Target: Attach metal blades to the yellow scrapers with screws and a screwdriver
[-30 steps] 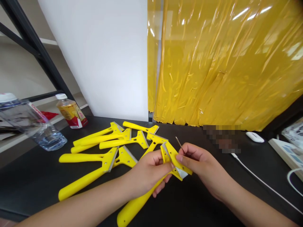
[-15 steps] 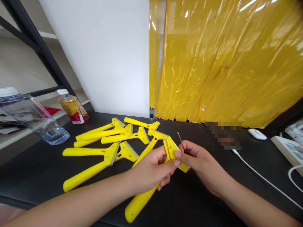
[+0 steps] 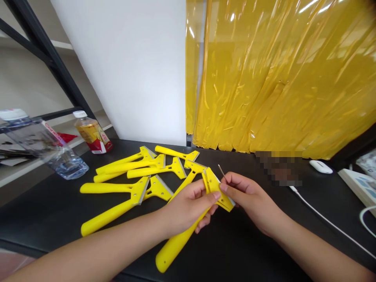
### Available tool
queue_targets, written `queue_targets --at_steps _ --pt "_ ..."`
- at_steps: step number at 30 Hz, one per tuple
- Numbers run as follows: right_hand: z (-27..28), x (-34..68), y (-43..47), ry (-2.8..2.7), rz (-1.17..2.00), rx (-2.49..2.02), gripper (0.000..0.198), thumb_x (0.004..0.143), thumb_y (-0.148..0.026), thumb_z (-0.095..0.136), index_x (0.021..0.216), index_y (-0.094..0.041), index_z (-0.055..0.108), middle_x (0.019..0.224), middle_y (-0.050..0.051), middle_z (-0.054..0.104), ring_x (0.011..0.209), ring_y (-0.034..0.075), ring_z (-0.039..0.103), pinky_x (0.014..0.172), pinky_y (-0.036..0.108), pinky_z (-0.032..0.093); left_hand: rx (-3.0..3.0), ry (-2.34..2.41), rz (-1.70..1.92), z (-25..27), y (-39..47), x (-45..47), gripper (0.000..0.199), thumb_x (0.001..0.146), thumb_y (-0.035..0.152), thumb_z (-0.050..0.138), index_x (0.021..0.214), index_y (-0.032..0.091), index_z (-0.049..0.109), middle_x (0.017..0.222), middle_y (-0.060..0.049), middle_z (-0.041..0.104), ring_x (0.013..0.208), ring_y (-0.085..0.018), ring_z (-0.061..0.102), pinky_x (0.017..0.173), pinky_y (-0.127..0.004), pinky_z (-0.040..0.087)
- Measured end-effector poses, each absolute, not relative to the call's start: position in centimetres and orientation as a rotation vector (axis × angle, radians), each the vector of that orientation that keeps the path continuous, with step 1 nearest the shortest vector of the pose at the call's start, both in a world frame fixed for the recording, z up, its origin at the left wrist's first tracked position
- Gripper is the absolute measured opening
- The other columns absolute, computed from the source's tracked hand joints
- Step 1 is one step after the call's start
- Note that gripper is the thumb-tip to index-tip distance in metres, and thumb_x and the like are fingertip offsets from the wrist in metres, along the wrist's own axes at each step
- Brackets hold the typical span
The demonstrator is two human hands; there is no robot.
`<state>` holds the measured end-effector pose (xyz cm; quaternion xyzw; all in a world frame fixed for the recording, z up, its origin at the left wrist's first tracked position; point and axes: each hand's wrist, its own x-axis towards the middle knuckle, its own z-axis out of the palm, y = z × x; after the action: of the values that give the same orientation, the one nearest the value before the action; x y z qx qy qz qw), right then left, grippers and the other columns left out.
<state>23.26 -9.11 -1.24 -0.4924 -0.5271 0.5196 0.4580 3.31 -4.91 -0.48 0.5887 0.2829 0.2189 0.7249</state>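
Observation:
My left hand [image 3: 190, 205] is closed around the neck of a yellow scraper [image 3: 179, 244], its thumb lying on the head. The scraper's handle slants down toward me, and a metal blade edge shows along the right of its head. At that edge, the fingers of my right hand [image 3: 245, 192] pinch a thin metal rod [image 3: 221, 170], whose upper end sticks up above them. The rod's lower part is hidden by the fingers. My right thumb rests by the scraper's blade edge. Several similar yellow scrapers [image 3: 108, 188] lie in a loose group left of and behind my hands.
Two bottles stand at the left, a large clear one [image 3: 63, 156] and a smaller drink bottle [image 3: 95, 135]. A white earphone case [image 3: 320, 166], a white cable [image 3: 323, 219] and a power strip [image 3: 357, 190] lie right on the black table [image 3: 38, 213]. Yellow film [image 3: 264, 98] hangs behind.
My left thumb has slid up slightly on the scraper head, and a screw hole below it is now uncovered. My right thumb has shifted slightly toward the blade edge. The rod leans more to the left.

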Motion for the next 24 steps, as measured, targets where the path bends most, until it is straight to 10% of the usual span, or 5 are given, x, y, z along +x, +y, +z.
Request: queue_targets --at_steps 24 --pt "-1.07 23.07 -9.16 -1.331 1.215 -1.248 0.042 0.088 -0.057 0.077 0.082 -0.02 0.059 0.075 -0.003 0.053 0.07 0.012 0.043 0.063 0.025 0.035 1.316 0.671 0.478 -0.56 -4.87 3.35 0.024 0.097 0.04 0.063 0.094 0.021 0.049 0.071 0.006 0.056 0.043 -0.006 0.05 0.034 -0.016 0.038"
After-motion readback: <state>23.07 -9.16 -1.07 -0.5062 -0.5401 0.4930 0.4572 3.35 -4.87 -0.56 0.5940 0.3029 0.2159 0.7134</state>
